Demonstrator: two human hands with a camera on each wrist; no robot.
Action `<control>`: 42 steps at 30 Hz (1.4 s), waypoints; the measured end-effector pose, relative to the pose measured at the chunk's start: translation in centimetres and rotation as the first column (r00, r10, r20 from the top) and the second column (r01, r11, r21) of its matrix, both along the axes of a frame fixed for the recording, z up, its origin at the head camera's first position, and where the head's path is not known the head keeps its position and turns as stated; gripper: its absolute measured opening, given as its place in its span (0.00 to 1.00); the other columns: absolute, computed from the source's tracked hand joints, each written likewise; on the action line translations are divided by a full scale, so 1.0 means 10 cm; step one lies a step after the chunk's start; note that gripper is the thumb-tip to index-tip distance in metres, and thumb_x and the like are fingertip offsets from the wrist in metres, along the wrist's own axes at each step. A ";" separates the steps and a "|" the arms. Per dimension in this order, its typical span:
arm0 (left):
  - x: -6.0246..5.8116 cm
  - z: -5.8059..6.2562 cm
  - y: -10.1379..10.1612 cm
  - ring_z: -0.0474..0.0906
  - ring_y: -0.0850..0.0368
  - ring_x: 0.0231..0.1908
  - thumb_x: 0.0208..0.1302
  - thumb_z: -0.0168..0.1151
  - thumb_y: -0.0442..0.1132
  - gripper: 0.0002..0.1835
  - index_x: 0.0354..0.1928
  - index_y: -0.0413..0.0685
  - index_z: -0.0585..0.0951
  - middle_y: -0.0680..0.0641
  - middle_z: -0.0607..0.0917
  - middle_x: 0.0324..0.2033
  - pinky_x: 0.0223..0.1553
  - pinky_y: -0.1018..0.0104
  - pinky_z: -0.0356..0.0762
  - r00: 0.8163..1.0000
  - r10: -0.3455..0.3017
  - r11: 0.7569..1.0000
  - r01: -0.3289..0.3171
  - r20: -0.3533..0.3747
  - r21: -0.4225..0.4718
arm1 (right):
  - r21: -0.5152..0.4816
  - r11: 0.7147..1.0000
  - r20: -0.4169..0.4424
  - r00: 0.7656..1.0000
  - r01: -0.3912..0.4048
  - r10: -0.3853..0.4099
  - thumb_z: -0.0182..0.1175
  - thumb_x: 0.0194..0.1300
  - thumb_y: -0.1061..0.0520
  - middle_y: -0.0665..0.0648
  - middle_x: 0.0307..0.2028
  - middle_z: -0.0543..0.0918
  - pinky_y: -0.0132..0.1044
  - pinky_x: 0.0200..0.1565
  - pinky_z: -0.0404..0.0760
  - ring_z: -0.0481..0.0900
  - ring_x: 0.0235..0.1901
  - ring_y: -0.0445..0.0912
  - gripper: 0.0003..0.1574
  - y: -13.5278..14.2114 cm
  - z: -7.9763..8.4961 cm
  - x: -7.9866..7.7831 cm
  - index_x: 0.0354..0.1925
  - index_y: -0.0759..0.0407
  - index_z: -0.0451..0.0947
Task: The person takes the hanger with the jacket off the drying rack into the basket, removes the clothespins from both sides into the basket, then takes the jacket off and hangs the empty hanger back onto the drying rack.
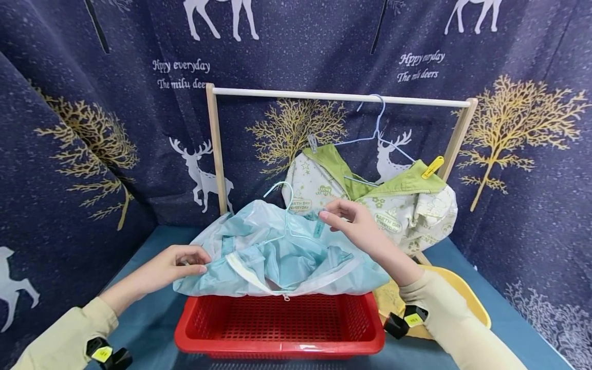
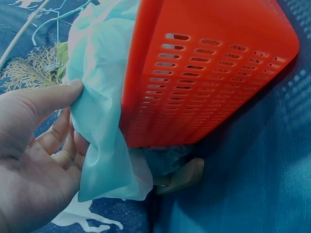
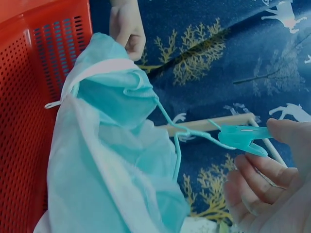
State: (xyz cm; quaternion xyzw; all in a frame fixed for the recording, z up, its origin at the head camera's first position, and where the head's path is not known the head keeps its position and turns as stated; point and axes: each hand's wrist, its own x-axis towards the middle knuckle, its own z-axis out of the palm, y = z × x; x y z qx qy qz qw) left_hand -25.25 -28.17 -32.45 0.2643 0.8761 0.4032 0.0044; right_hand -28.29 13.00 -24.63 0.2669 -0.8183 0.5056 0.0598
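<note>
A pale blue, thin zip-up jacket (image 1: 259, 218) lies over the back of the red basket, with a light blue hanger (image 1: 288, 205) inside its neck opening. My left hand (image 1: 178, 264) holds the jacket's left edge, thumb on the near side and fingers partly behind the cloth. With thumb and fingers, my right hand (image 1: 353, 223) pinches a teal clothespin (image 3: 245, 138) beside the hanger's hook. In the right wrist view, the clothespin's front end meets the hanger (image 3: 194, 132) near the hook. The zip pull (image 1: 286, 297) hangs at the jacket's front.
Behind stands a wooden rack with a white rail (image 1: 319, 95). A green-and-white patterned jacket (image 1: 393, 210) hangs there on a blue hanger (image 1: 378, 123), with a grey clip (image 1: 312, 143) and yellow clothespin (image 1: 433, 167). The red basket (image 1: 277, 347) stands in front, a yellow tray (image 1: 474, 298) at right.
</note>
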 end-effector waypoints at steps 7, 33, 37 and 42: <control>-0.02 -0.02 -0.01 0.78 0.68 0.36 0.69 0.60 0.41 0.08 0.44 0.47 0.83 0.50 0.84 0.37 0.37 0.69 0.77 1.000 -0.001 1.000 0.001 -0.024 -0.008 | 0.017 0.999 0.049 0.998 0.047 -0.047 0.57 0.72 0.46 0.56 0.49 0.81 0.48 0.54 0.81 0.80 0.45 0.40 0.22 0.30 -0.07 0.00 0.51 0.62 0.77; 0.00 -0.02 0.00 0.78 0.66 0.35 0.69 0.61 0.42 0.07 0.43 0.48 0.83 0.53 0.83 0.36 0.37 0.69 0.77 1.000 0.011 1.000 -0.012 -0.018 -0.019 | 0.066 0.953 0.036 0.953 0.297 -0.300 0.52 0.75 0.43 0.33 0.35 0.82 0.30 0.44 0.81 0.79 0.40 0.29 0.27 1.37 -0.28 0.09 0.54 0.65 0.74; 0.00 -0.02 0.01 0.78 0.66 0.34 0.69 0.61 0.42 0.07 0.44 0.48 0.83 0.53 0.83 0.35 0.36 0.69 0.77 1.000 0.008 1.000 -0.008 -0.014 -0.015 | 0.072 0.938 0.051 0.938 0.339 -0.343 0.51 0.75 0.41 0.33 0.34 0.81 0.30 0.44 0.82 0.81 0.39 0.30 0.29 1.55 -0.32 0.08 0.55 0.65 0.74; 0.00 -0.01 0.01 0.78 0.66 0.34 0.69 0.61 0.42 0.08 0.44 0.48 0.83 0.53 0.84 0.35 0.37 0.69 0.77 1.000 0.008 1.000 -0.008 -0.008 -0.012 | 0.059 0.933 0.081 0.929 0.356 -0.360 0.51 0.75 0.40 0.31 0.37 0.78 0.29 0.44 0.83 0.79 0.40 0.28 0.28 1.74 -0.36 0.10 0.56 0.62 0.75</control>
